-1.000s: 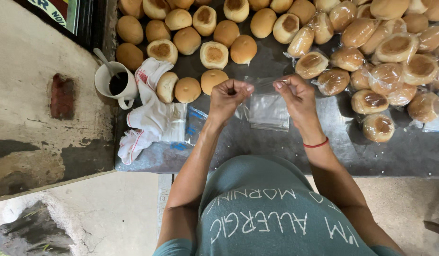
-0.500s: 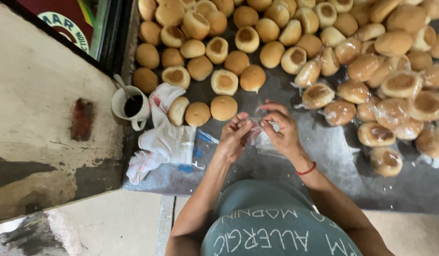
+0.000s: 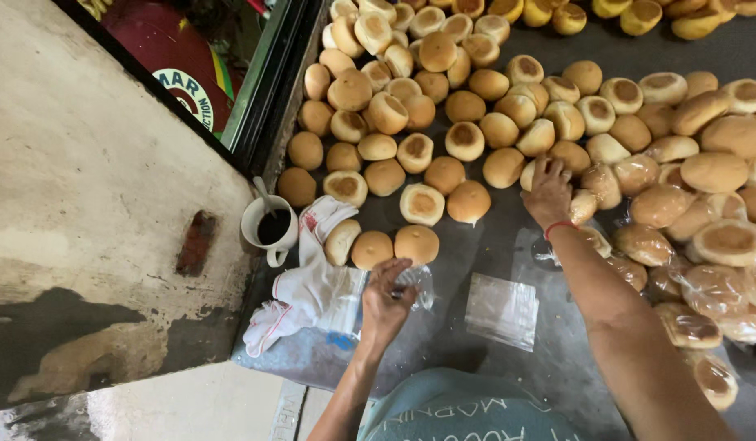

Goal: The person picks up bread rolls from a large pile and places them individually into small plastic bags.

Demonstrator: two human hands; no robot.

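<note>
Left hand [image 3: 388, 296]: pinched shut on a clear plastic bag [image 3: 419, 282] (crumpled), low over the bench [image 3: 492, 245].
Right hand [image 3: 548, 192]: fingers spread, resting on a bread roll [image 3: 537, 173].
Around: mug [image 3: 269, 226], white cloth [image 3: 306, 282], flat bags [image 3: 502, 309].

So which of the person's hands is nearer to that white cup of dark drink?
Left. The left hand is at the near edge, right of the cup past the white cloth; the right hand reaches among the buns, much farther right.

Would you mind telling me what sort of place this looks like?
Probably a small bakery's packing table: dozens of loose bread rolls cover a dark worktop, with bagged rolls at one side and a stack of clear plastic bags beside the hands.
</note>
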